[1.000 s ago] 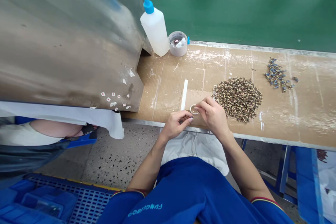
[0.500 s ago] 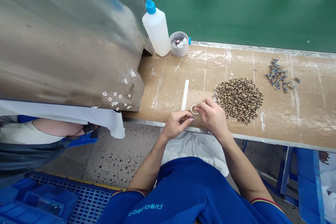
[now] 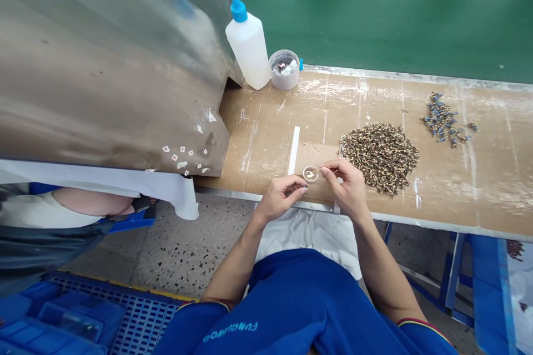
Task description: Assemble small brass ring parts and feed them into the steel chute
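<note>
My left hand (image 3: 281, 196) rests at the bench's front edge with its fingers pinched together on something too small to make out. My right hand (image 3: 347, 186) pinches a thin stick (image 3: 322, 170) whose tip reaches into a small round dish of white glue (image 3: 310, 173) on a cardboard scrap. A heap of small brown coil parts (image 3: 380, 156) lies just right of my right hand.
A glue bottle with a blue nozzle (image 3: 248, 43) and a tape roll holding scraps (image 3: 284, 69) stand at the back. A white strip (image 3: 293, 150) lies left of the dish. Some bluish parts (image 3: 443, 120) lie far right. A metal housing (image 3: 104, 61) fills the left. Another person sits at left (image 3: 79, 205).
My right hand has drawn back to the right off the small dish, uncovering it, and now holds the stick's tip in the glue. My left hand has stayed put.
</note>
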Available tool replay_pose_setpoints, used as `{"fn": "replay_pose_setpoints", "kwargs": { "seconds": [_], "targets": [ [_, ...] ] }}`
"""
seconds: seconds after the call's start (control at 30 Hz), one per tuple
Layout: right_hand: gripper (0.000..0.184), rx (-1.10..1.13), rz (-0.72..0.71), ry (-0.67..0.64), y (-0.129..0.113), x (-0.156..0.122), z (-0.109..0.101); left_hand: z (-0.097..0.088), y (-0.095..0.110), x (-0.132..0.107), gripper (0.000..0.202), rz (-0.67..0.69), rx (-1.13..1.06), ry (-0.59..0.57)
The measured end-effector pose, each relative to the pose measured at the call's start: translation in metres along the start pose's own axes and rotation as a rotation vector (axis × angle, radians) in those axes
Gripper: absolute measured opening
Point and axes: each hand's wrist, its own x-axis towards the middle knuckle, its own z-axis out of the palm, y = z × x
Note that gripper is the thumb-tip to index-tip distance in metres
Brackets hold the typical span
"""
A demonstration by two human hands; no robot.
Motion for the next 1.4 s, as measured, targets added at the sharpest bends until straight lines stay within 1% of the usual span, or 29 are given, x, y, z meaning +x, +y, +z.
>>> {"fn": "replay_pose_setpoints", "kwargs": {
  "seconds": [0.1, 0.2, 0.27, 0.37, 0.53, 0.7, 0.83, 1.13, 1.4],
  "targets": [
    [0.019, 0.170, 0.091, 0.142, 0.000, -0.009, -0.002, 0.000, -0.002, 0.000, 0.017, -0.011, -0.007, -0.009],
    [0.022, 0.297, 0.128, 0.271, -0.001, -0.018, 0.001, -0.002, -0.004, 0.001, 0.021, -0.051, -0.060, -0.020],
    [0.023, 0.348, 0.130, 0.328, -0.001, -0.023, 0.005, -0.003, -0.004, 0.001, 0.025, -0.095, -0.111, -0.029],
    [0.025, 0.388, 0.129, 0.363, 0.003, -0.028, 0.013, -0.002, -0.003, 0.002, 0.026, -0.128, -0.137, -0.030],
    [0.025, 0.330, 0.127, 0.350, 0.008, -0.035, 0.021, 0.002, -0.002, 0.002, 0.023, -0.086, -0.053, -0.014],
    [0.021, 0.299, 0.104, 0.287, 0.008, -0.036, 0.021, 0.001, 0.000, 0.003, 0.025, -0.091, -0.052, -0.040],
    [0.023, 0.273, 0.107, 0.233, 0.009, -0.036, 0.021, -0.001, 0.002, 0.004, 0.023, -0.088, -0.049, -0.060],
    [0.025, 0.225, 0.131, 0.182, 0.010, -0.038, 0.021, 0.001, 0.001, 0.003, 0.021, -0.041, 0.052, -0.048],
    [0.015, 0.187, 0.038, 0.161, 0.013, -0.039, 0.021, 0.000, 0.000, 0.002, 0.015, 0.015, 0.106, -0.049]
  ]
}}
